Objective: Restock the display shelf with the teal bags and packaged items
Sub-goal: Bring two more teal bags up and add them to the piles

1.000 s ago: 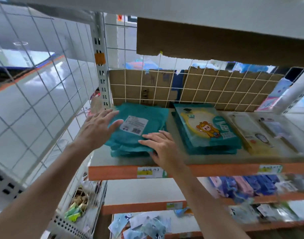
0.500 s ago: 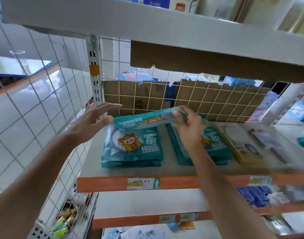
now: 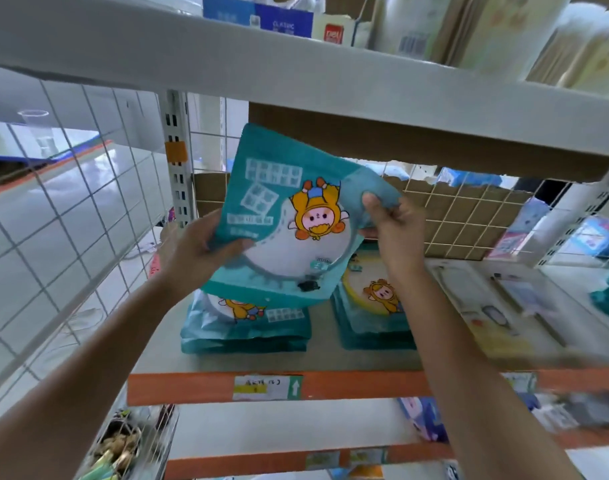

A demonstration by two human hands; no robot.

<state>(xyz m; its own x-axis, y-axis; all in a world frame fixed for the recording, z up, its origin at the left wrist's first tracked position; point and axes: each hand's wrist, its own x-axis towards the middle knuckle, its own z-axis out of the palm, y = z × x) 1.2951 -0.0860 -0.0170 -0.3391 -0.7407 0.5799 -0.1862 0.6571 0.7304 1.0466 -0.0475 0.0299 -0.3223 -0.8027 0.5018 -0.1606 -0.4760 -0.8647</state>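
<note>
A teal bag (image 3: 282, 216) with a yellow cartoon figure, printed side toward me and upside down, is held up above the shelf (image 3: 330, 362). My left hand (image 3: 195, 251) grips its lower left edge, thumb on the front. My right hand (image 3: 393, 223) pinches its right edge. Below it, a stack of teal bags (image 3: 247, 330) lies on the shelf at the left. A second teal stack (image 3: 372, 317) lies beside it on the right, partly hidden by my right forearm.
Flat pale packaged items (image 3: 504, 306) lie further right on the shelf. A wire grid panel (image 3: 54, 237) closes the left side; a wire grid backed with cardboard (image 3: 469, 216) closes the back. The upper shelf (image 3: 296, 74) hangs close overhead. Lower shelves (image 3: 296, 427) hold more goods.
Both hands lifted the top teal bag off the left stack and tipped it upright, printed face toward me. The camera view tilted upward.
</note>
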